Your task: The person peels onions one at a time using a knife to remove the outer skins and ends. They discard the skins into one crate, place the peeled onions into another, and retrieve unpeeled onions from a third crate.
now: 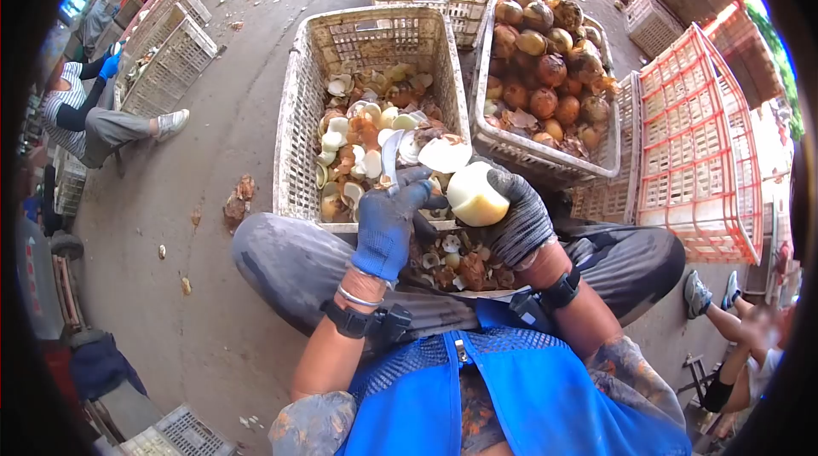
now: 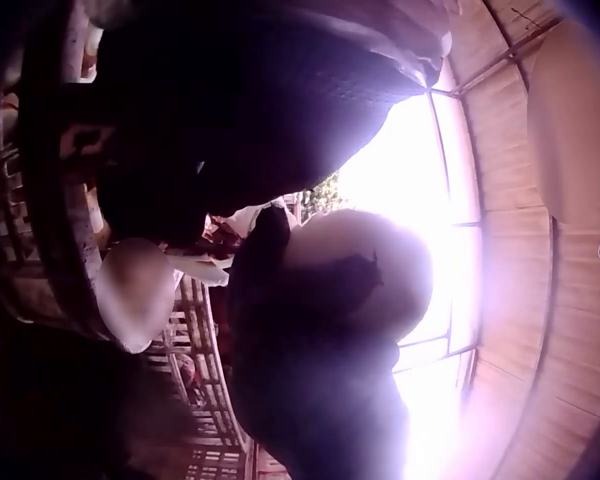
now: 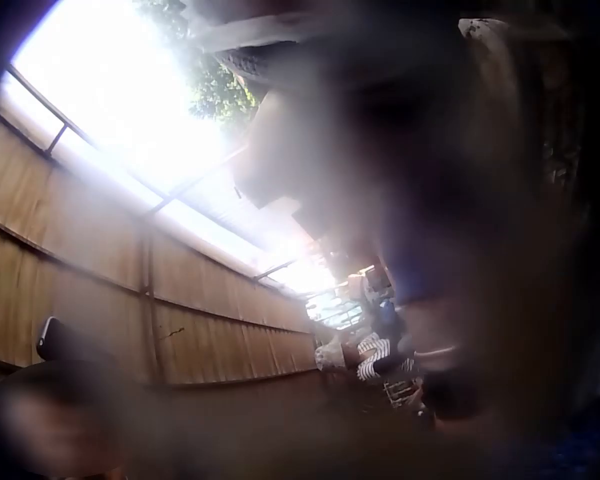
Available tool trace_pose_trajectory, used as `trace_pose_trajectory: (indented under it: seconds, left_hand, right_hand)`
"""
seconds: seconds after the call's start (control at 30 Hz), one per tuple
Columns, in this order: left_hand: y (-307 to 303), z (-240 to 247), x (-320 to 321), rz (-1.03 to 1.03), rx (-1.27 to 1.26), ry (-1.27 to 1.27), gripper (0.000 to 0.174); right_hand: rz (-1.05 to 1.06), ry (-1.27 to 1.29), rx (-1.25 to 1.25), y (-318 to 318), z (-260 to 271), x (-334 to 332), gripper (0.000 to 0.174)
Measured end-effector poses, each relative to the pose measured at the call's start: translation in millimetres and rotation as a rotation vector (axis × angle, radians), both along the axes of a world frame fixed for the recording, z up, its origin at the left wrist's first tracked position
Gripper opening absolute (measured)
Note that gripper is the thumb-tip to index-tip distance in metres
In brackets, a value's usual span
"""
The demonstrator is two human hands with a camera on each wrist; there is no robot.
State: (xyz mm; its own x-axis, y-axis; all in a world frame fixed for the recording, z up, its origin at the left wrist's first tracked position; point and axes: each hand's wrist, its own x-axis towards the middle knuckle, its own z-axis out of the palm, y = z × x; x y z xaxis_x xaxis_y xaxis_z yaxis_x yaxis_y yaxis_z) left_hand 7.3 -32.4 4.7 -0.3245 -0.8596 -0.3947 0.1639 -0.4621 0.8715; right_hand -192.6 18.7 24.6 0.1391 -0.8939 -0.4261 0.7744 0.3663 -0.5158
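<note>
In the head view my left hand (image 1: 390,222), in a blue glove, curls its fingers round a narrow grey blade-like strip (image 1: 391,153) that points up and away. My right hand (image 1: 521,222), in a grey striped glove, grips a peeled whitish onion (image 1: 475,196) with a yellowish underside. The left fingertips are close beside the onion. A large white peel (image 1: 445,153) lies just beyond it, over the crate edge. The left wrist view shows the pale onion (image 2: 405,275) against bright light, with the gloves dark. The right wrist view is mostly blurred.
Ahead is a crate (image 1: 292,115) of white and brown peels. A second crate (image 1: 612,145) of brown-skinned onions stands to its right. More peels (image 1: 464,264) lie between my legs. Red-edged crates (image 1: 694,141) are stacked at right. Seated people (image 1: 81,115) are on both sides.
</note>
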Motion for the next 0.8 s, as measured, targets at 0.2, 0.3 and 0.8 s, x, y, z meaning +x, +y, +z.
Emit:
trace_pose_trajectory:
  seconds: [0.2, 0.3, 0.8]
  left_hand:
    - [13.8, 24.5, -8.6, -0.053, -0.462, -0.142, 0.039]
    - [22.2, 24.6, -25.3, 0.119, -0.642, -0.01, 0.034]
    - [24.9, -5.5, -16.2, 0.076, -1.2, -0.771, 0.05]
  right_hand:
    - [0.015, 0.526, -0.185, -28.9, 25.3, -3.6, 0.081]
    - [-0.207, 0.176, -0.194, -12.6, 28.8, -4.5, 0.072]
    - [0.004, 0.7, -0.364, 21.7, -38.3, -21.5, 0.055]
